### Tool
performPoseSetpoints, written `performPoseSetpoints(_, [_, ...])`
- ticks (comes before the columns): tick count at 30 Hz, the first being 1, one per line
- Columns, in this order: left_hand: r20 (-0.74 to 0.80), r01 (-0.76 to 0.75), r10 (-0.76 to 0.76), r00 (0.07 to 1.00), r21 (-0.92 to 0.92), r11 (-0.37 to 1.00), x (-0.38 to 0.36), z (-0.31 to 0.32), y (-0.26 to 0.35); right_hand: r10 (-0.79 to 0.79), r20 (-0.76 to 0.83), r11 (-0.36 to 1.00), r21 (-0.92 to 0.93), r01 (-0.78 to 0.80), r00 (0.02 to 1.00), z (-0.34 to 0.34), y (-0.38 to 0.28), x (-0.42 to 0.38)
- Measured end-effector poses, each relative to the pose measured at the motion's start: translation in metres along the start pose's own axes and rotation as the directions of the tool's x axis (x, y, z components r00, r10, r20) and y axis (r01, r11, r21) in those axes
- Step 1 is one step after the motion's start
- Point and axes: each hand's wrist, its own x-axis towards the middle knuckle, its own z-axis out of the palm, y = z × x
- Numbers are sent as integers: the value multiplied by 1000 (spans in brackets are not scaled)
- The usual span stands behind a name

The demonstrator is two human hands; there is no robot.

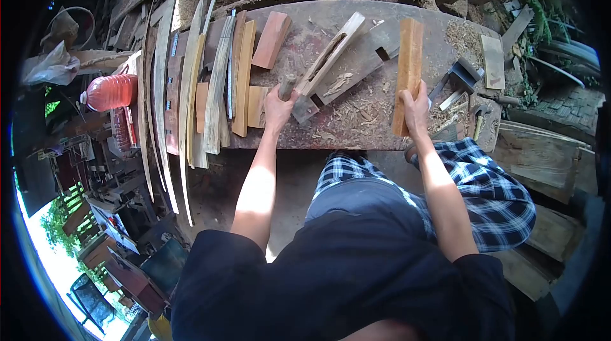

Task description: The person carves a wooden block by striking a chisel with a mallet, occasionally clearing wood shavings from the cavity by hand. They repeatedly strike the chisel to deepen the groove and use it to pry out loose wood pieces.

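My left hand (278,111) is closed around a short, round wooden handle (287,86) that sticks up from the fist. Whatever lies below the handle is hidden by the hand. On the right, my right hand (417,111) grips the lower part of a long, orange-brown wooden block (409,48). Between the hands lies a pale piece of wood (347,37) with a long slot cut in it. Beside it, a grey board (359,77) with square notches rests at a slant on the workbench (305,20). A small wooden block (256,105) is just left of my left hand.
Wood shavings (363,115) cover much of the bench. Long wooden strips (191,93) and a reddish block (272,40) lie at left, near a bottle of red liquid (113,93). At right are a dark metal tool (463,77) and a hammer (480,115).
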Motion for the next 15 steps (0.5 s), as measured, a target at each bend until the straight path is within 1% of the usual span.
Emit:
performPoseSetpoints(2, [-156,-105,115,981,66,992,4,7,-10,2,131,998,68,-11,991,3,-7,0])
performPoseSetpoints(3, [-164,-110,118,979,56,992,6,7,1,-15,137,998,66,6,990,9,1,2])
performPoseSetpoints(4, [-166,-138,163,972,154,978,7,5,20,-31,141,998,63,22,990,9,-2,2])
performPoseSetpoints(5, [-170,-157,204,964,253,955,6,4,33,1,163,998,60,-11,987,11,-5,-2])
performPoseSetpoints(6, [-196,-143,195,961,252,957,10,7,36,33,193,997,57,-45,981,14,-9,-7])
performPoseSetpoints(7, [-99,-82,122,988,341,936,21,13,38,54,215,994,82,-73,975,16,-7,-9])
performPoseSetpoints(8, [-3,-36,41,999,425,905,32,18,42,31,225,995,81,-51,974,17,-5,-13])
performPoseSetpoints(9, [16,47,-62,998,473,880,42,23,44,42,246,995,73,-62,968,16,0,-15])
performPoseSetpoints(10, [2,48,-55,999,456,889,49,28,39,54,264,995,63,-73,963,11,1,-16])
performPoseSetpoints(11, [0,50,-56,998,441,896,55,32,33,33,262,997,57,-50,965,4,3,-17])
performPoseSetpoints(12, [0,53,-59,998,430,901,61,34,29,44,253,999,19,-51,967,0,4,-21])
performPoseSetpoints(14, [-10,45,-45,999,429,902,64,32,31,50,244,999,-15,-48,968,-3,4,-27])
performPoseSetpoints(15, [9,73,-83,997,401,913,66,31,30,44,160,997,-70,-33,986,-4,5,-30])
